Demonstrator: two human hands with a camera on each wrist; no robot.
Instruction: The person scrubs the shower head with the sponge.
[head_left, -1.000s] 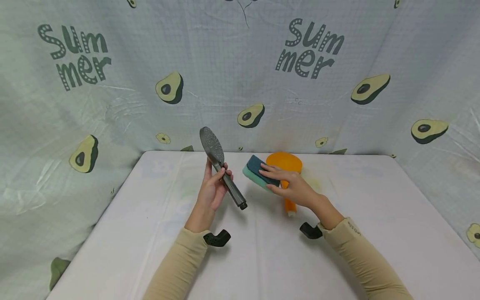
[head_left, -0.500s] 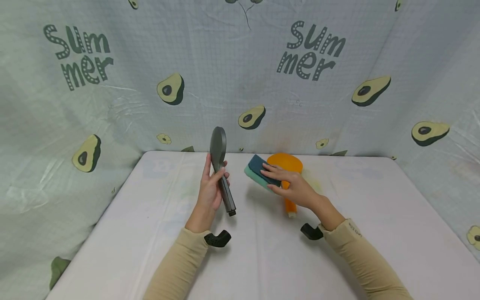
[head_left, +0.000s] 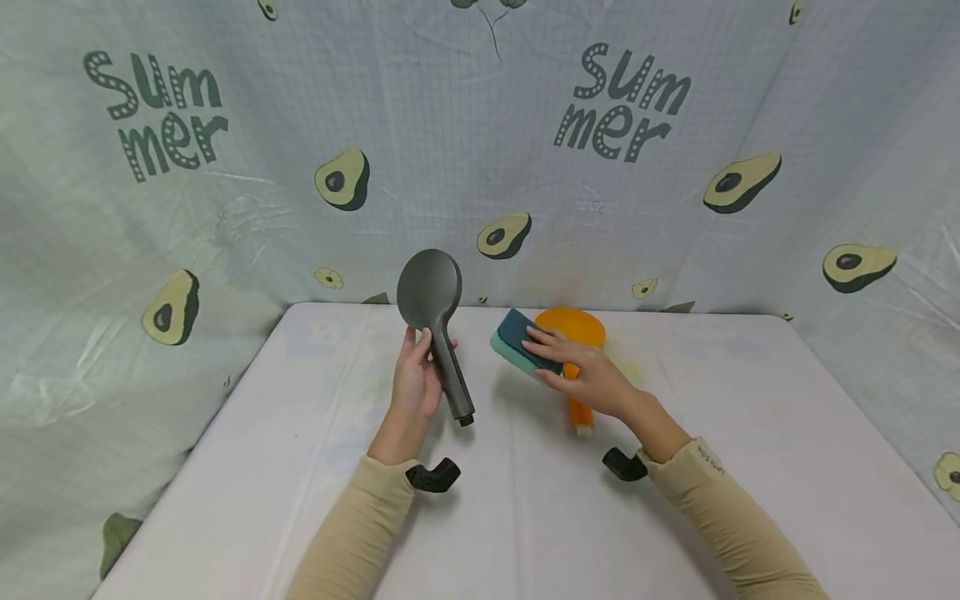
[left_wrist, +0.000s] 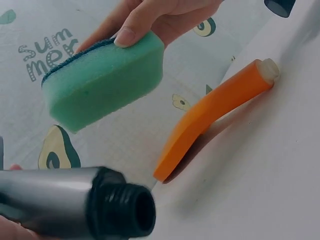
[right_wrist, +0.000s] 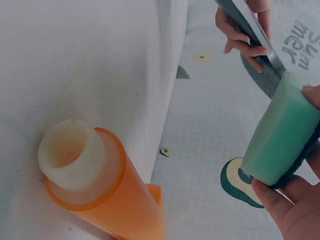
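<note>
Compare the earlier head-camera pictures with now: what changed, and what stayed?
The grey shower head has turned in the left hand: first its nozzle face showed, then its edge, now its smooth back; its handle end has swung left. Nothing was taken up or released. The right hand still holds the sponge; the orange shower head lies unmoved.

A pale sheet (head_left: 420, 100) printed with avocados (head_left: 342, 178) and "summer" lettering (head_left: 622, 104) hangs behind the white worktop (head_left: 750, 400). Light glints on its left.

The right hand (head_left: 592, 377) partly hides the orange tool (head_left: 573, 325); the left wrist view's edge cuts off the shower head (left_wrist: 50, 197).
</note>
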